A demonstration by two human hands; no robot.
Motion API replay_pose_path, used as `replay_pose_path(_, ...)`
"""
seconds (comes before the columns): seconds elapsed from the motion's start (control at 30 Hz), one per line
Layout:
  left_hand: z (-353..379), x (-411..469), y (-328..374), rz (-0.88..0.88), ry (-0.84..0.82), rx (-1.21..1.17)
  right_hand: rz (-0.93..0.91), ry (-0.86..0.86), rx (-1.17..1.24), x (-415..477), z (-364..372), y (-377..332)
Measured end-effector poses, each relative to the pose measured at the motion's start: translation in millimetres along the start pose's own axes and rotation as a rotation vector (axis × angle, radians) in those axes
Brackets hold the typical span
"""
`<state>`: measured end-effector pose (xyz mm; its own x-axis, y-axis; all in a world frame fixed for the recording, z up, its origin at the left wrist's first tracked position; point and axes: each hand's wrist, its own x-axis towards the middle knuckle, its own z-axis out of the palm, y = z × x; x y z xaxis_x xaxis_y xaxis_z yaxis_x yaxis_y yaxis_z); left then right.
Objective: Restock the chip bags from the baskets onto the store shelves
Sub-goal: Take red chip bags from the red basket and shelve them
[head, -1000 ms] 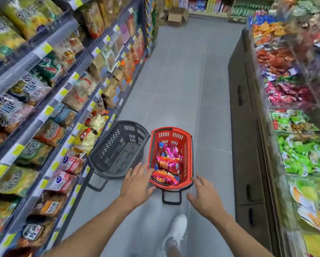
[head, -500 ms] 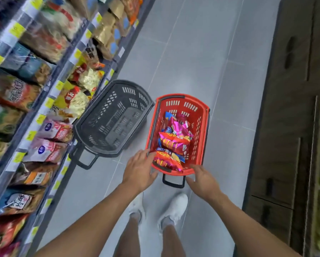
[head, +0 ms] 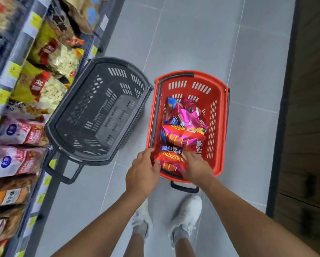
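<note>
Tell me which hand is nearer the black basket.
Left. The left hand is at the near-left rim of the red basket, toward the black basket; the right hand is over the bags inside, farther off.

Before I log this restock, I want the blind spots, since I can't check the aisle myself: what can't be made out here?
Head view:
- Count of chip bags in the red basket: they overlap, and the left hand and right hand cover the nearest bag.
- Whether either hand grips that bag: the hands' backs hide the contact.
- Price tags on the shelves: print blurred.
- Upper shelves: cut off by the top edge.
</note>
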<state>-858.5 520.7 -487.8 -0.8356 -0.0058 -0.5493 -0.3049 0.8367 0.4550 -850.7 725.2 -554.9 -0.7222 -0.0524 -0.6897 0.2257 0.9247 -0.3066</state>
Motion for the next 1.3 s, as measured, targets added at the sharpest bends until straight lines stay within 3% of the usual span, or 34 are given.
replay_pose_path(0.1, 0.9, 4.2, -7.5, -0.096, -0.023, -0.053, 0.025, -0.029, -0.021, 8.9, 7.9, -2.1)
replay_pose_path(0.3, -8.7, 2.9, -5.9, -0.127, -0.052, -0.116, 0.056, 0.125, 0.086, -11.2, -16.8, -1.2)
replay_pose_path(0.43, -12.0, 11.8, 12.6, -0.344, -0.141, -0.474, 0.02, 0.225, 0.286, -35.4, -36.4, -2.7)
replay_pose_path(0.57, -10.6, 13.4, 41.0, -0.417, -0.296, -0.85, -0.021, 0.279, 0.371, -55.2, -44.9, -19.5)
replay_pose_path(0.67, -7.4, 13.5, 55.5, -0.466, -0.314, -1.024, -0.06, 0.319, 0.363, -68.3, -43.2, -33.2)
replay_pose_path(0.9, -6.3, 20.3, 63.0, -0.413, -0.193, -1.063, -0.206, 0.422, 0.462, -89.5, -55.0, -38.9)
replay_pose_path(1.0, -11.1, 19.8, 58.7, -0.368, -0.264, -1.062, -0.065, 0.558, 0.618, -80.3, -71.0, -25.2)
replay_pose_path(1.07, -14.0, 17.1, 56.1, -0.349, -0.329, -1.091, 0.067, 0.437, 0.832, -70.1, -84.0, -17.7)
replay_pose_path(1.13, -15.0, 14.2, 53.1, -0.343, -0.378, -1.116, 0.127, 0.142, 1.065, -62.1, -95.9, -14.9)
replay_pose_path(1.2, -15.1, 11.9, 51.9, -0.353, -0.398, -1.134, 0.158, -0.078, 1.131, -58.2, -99.4, -13.1)
replay_pose_path(1.23, -15.4, 11.0, 52.2, -0.358, -0.397, -1.135, 0.143, -0.12, 1.134, -57.1, -97.0, -13.7)
replay_pose_path(1.3, -16.0, 9.5, 54.6, -0.347, -0.383, -1.141, 0.132, -0.045, 1.126, -55.6, -87.4, -18.9)
